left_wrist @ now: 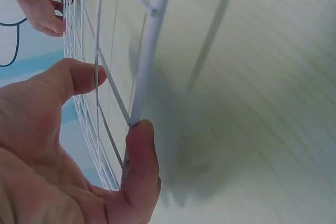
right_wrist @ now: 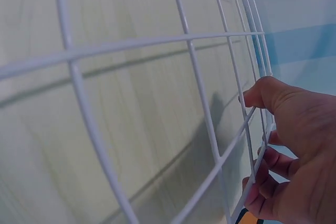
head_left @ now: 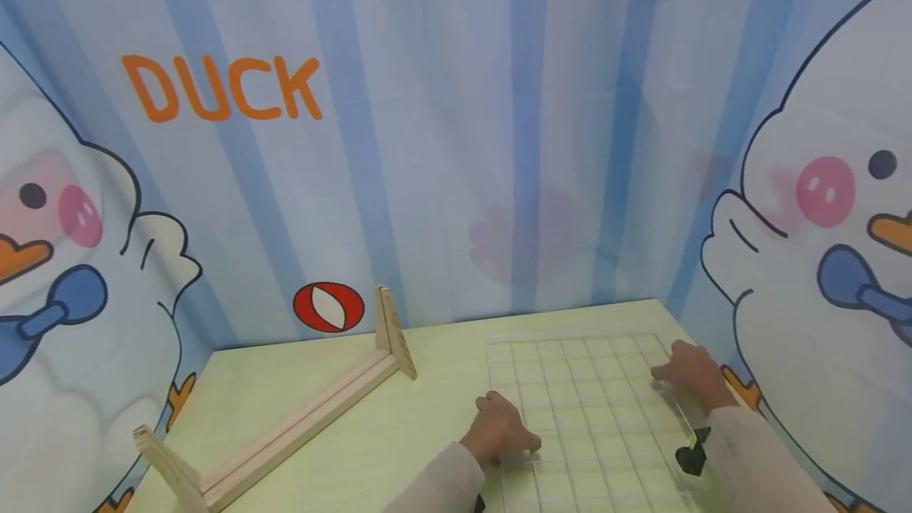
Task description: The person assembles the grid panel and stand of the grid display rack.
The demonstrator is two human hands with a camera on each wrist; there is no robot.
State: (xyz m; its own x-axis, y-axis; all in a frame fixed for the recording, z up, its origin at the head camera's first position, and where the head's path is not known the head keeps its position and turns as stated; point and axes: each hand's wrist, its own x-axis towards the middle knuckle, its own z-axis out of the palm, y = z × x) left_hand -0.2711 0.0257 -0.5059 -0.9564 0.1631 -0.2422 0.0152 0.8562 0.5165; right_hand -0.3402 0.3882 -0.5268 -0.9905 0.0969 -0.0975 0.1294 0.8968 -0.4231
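Observation:
A white wire grid panel (head_left: 584,406) lies over the right part of the table, slightly raised, its shadow falling on the wood. My left hand (head_left: 500,426) grips its left edge; in the left wrist view the thumb and curled fingers (left_wrist: 140,156) close round the white rim wire. On the opposite side my right hand (head_left: 693,374) holds the right edge. The right wrist view shows that hand (right_wrist: 294,145) with its thumb over the wires and its other fingers curled beneath the rim.
On the table's left stands a wooden frame (head_left: 302,426), a long bar with an upright piece at each end. The pale table (head_left: 435,386) meets a striped blue curtain (head_left: 442,141) with duck pictures at the back and sides. A dark item (head_left: 691,457) sits at the right wrist.

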